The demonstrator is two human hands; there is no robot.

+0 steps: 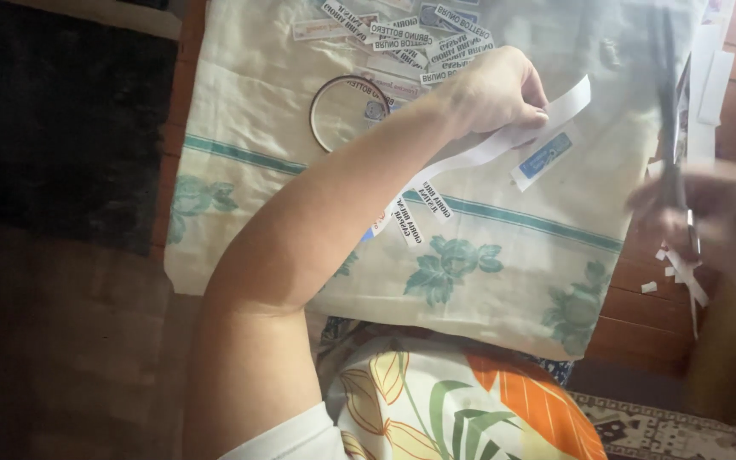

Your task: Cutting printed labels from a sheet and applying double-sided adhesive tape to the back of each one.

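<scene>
The fingers of the left hand (497, 89) are curled down and pinched on a long white paper strip (504, 140), which runs slantwise from under the wrist up past the fingertips. Just beside the strip's upper end lies a small label with a blue patch (543, 159), flat on the cloth. The right hand (721, 217) is blurred at the right edge; its fingers are closed around a pair of scissors (670, 162), whose blades point up and away from the body. Whether the blades are parted I cannot tell. Below that hand, small white paper offcuts (679, 273) lie on the wooden table (632, 319). Near the left forearm sit a few cut printed slips (419, 213), and a larger heap of printed slips (411, 38) lies at the far edge. A thin metal ring (349, 111) rests between that heap and the forearm. All of it lies on a pale cloth with green flowers and a green stripe (249, 221).
</scene>
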